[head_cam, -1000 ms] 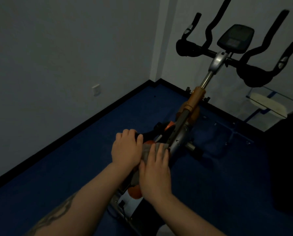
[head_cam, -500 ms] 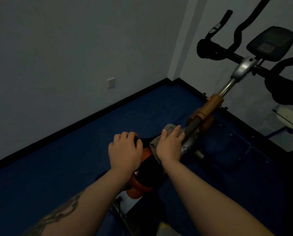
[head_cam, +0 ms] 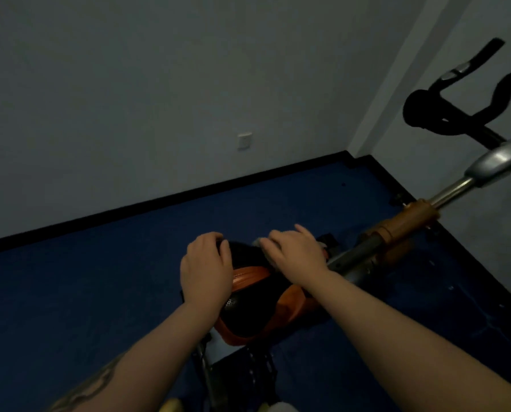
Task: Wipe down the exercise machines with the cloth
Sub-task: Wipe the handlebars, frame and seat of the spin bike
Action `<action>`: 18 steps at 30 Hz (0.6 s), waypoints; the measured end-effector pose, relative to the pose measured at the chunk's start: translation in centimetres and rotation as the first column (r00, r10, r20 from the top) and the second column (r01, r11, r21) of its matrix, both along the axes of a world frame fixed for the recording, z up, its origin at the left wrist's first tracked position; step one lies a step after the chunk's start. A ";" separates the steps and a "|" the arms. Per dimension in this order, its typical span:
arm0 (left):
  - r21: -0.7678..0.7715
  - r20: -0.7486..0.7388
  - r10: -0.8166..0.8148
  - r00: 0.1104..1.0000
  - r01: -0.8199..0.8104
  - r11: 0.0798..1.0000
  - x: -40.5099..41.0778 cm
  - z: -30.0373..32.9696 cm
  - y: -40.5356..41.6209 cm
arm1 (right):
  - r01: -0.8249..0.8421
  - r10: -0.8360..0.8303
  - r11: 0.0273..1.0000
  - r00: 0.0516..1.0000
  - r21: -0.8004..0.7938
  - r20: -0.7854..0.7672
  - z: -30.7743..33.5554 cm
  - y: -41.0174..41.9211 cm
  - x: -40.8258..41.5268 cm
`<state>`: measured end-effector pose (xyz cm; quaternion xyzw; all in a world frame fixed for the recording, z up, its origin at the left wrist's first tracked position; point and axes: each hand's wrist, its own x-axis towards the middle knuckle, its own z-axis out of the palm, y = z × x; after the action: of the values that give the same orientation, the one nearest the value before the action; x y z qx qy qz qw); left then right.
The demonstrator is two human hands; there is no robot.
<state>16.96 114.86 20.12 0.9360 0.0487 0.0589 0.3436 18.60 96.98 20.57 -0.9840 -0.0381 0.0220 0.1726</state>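
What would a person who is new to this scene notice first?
First, two bare hands at the centre: the left hand grips the black and orange padded bike seat, and the right hand presses a barely visible pale cloth onto its front. At the upper right, the black curved handlebars stand out against the pale grey wall.

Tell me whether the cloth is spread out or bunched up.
Cannot tell: the cloth is almost hidden under the right hand, only a pale edge showing on the saddle.
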 end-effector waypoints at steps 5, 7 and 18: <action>-0.084 -0.092 0.075 0.993 -0.083 0.993 -4.4 -0.4 -1.6 | 0.162 -0.147 0.980 0.981 -0.119 0.131 -0.7 5.1 -1.1; -0.132 -0.060 0.091 0.994 -0.098 0.986 -5.8 -0.4 -1.9 | -0.023 0.032 0.999 0.983 -0.048 0.183 -0.8 4.6 -2.6; -0.278 0.086 0.238 0.967 -0.206 0.938 -5.8 -0.7 -2.1 | -0.140 0.145 0.989 0.980 0.046 -0.134 1.5 6.1 1.4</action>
<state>11.15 112.76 19.40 0.8645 0.1411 0.1458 0.4598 20.04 103.05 22.07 -0.9716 -0.0970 0.1010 0.1906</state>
